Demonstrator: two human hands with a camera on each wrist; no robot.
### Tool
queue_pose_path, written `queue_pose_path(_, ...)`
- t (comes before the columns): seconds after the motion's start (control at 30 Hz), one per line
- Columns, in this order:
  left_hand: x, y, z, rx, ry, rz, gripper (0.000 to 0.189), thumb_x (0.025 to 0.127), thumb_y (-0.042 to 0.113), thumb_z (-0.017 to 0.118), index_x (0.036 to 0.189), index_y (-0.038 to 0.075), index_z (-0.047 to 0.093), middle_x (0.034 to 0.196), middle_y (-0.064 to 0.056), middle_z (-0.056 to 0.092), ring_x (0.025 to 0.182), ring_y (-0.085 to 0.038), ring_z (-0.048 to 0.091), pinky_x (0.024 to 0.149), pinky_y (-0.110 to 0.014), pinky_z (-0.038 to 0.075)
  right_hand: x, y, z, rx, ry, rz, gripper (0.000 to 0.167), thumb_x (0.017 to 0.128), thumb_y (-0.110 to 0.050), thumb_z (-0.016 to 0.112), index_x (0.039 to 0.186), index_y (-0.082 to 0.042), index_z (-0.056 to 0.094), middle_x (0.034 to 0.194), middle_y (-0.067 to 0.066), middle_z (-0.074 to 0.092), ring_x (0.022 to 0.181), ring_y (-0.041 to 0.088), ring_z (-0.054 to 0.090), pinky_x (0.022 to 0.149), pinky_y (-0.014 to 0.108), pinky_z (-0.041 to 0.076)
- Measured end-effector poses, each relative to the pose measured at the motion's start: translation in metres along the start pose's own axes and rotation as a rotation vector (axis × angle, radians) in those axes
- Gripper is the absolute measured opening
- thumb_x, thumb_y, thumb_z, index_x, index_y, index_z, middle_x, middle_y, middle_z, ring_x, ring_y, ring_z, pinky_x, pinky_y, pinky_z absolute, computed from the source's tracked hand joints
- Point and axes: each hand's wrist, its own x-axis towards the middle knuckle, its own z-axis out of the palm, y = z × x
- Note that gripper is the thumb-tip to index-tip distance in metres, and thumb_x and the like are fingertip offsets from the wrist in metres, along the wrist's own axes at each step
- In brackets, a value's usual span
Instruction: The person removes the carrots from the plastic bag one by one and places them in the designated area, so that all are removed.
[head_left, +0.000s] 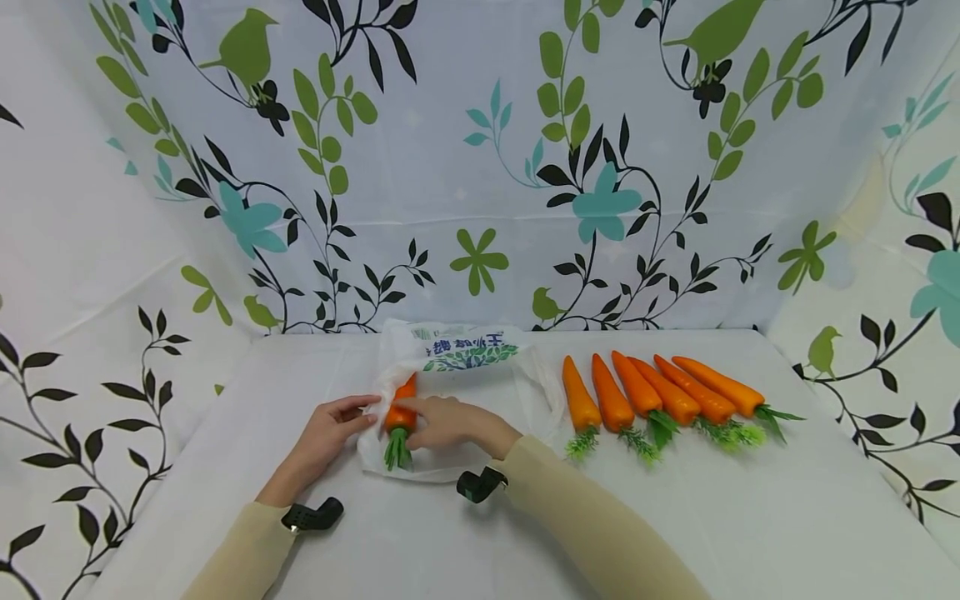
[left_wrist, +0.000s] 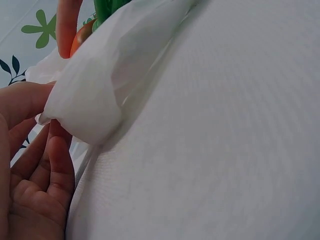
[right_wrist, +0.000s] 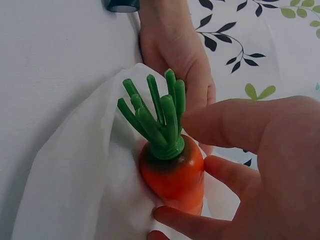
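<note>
An orange carrot with short green stems lies at the left side of a thin white plastic bag with blue and green print. The carrot's stem end faces the front edge of the bag, and the bag film covers part of its side. My left hand pinches the bag's edge between thumb and fingers, left of the carrot. From the right, my right hand reaches over the carrot. In the right wrist view its fairly straight fingers touch the orange body, with the thumb beside the green stems.
Several more carrots lie in a row to the right of the bag, their leafy tops toward the front. They rest on a white-covered table. A patterned cloth with birds and leaves hangs behind.
</note>
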Motion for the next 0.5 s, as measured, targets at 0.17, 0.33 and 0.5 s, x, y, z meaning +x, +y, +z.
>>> queue_pose_path(0.17,0.001,0.002,0.001,0.004,0.005,-0.014,0.035,0.093,0.009,0.070,0.125,-0.005,0.066,0.099,-0.013,0.060,0.088,-0.017,0.050,0.072,-0.023,0.042,-0.001,0.004,0.000,0.089,0.026,0.011,0.060,0.091,-0.038,0.069,0.146,-0.025,0.046,0.135,0.000,0.056,0.107,0.018,0.053,0.096,0.039,0.045)
queue_pose_path(0.33,0.000,0.003,0.001,-0.003,0.015,-0.028,0.034,0.093,0.009,0.070,0.125,-0.003,0.067,0.099,-0.012,0.060,0.087,-0.016,0.050,0.072,-0.022,0.042,-0.001,0.005,0.004,0.137,0.109,0.010,0.048,0.093,-0.042,0.068,0.131,-0.020,0.050,0.119,0.001,0.060,0.097,0.018,0.054,0.089,0.034,0.046)
queue_pose_path(0.5,-0.001,0.003,0.002,-0.007,0.018,-0.036,0.034,0.093,0.009,0.070,0.124,-0.004,0.067,0.098,-0.012,0.059,0.087,-0.017,0.049,0.071,-0.022,0.041,0.002,0.003,0.012,0.183,0.192,0.051,0.033,0.094,-0.035,0.068,0.118,-0.019,0.053,0.107,0.001,0.061,0.087,0.017,0.055,0.079,0.030,0.048)
